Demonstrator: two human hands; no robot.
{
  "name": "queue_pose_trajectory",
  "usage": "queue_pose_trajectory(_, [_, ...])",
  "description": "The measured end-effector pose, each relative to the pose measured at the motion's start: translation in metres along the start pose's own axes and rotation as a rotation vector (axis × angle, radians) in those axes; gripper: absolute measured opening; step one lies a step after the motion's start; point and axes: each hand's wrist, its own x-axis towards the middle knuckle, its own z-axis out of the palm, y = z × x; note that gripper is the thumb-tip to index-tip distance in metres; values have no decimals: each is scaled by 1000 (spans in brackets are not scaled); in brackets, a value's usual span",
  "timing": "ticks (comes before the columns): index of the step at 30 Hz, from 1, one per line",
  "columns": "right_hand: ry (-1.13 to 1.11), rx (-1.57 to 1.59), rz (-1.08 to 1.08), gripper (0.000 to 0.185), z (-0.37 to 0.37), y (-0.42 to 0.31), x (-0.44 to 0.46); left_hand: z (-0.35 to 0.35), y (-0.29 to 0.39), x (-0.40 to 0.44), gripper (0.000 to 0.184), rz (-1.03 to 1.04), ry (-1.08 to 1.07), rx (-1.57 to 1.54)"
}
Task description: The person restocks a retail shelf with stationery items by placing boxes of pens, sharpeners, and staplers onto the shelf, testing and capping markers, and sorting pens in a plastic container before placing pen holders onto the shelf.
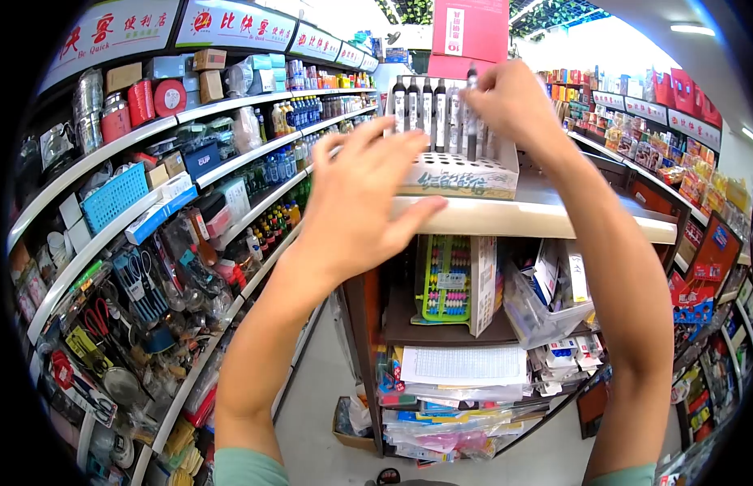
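Note:
A white display box (465, 180) with rows of round holes stands on the top shelf, and several black-capped pens (426, 109) are upright at its back. My right hand (510, 101) is at the top of one pen (472, 121), its fingers closed round the upper end. At the box's left front, my left hand (360, 194) is spread, thumb pointing right over the shelf edge and fingers near the box's left side. Nothing shows between its fingers. The right hand covers part of the box's right end.
Below the shelf edge (546, 219) are a green-framed abacus (448, 279), a clear plastic bin (546, 312) and stacked papers (465, 366). Long shelves of goods run along the left and right. A cardboard box (356, 437) sits on the floor.

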Motion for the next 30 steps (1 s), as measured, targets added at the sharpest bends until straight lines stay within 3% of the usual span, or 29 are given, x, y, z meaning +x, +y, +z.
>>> queue_pose_trajectory(2, [116, 1, 2, 29, -4, 8, 18, 11, 2, -1, 53, -50, -176, 23])
queue_pose_trajectory(4, [106, 220, -27, 27, -29, 13, 23, 13, 2, 0, 55, -90, -193, 8])
queue_pose_trajectory(7, [-21, 752, 19, 21, -64, 33, -3, -2, 15, -6, 56, -73, 45, 86])
queue_pose_trajectory(10, [-115, 1306, 9, 21, -91, 63, -87, -19, 48, -41, 40, -82, 231, -194])
queue_pose_trajectory(12, [-121, 1774, -20, 18, -98, 91, -157, -18, 80, -80, 32, -88, 189, -440])
queue_pose_trajectory(13, [66, 1872, 88, 21, -99, 97, -192, -9, 95, -98, 28, -89, 146, -569])
queue_pose_trajectory(16, [278, 1956, 174, 37, -96, 128, -268, 42, 146, -134, 21, -193, 68, -856])
queue_pose_trajectory(18, [403, 2080, 244, 41, -92, 153, -305, 70, 181, -150, 13, -401, -27, -1110])
queue_pose_trajectory(24, [619, 2100, 370, 37, -93, 167, -349, 92, 237, -152, 14, -318, -250, -1318])
queue_pose_trajectory(30, [637, 2135, 326, 35, -95, 170, -365, 102, 256, -147, 13, -313, -273, -1351])
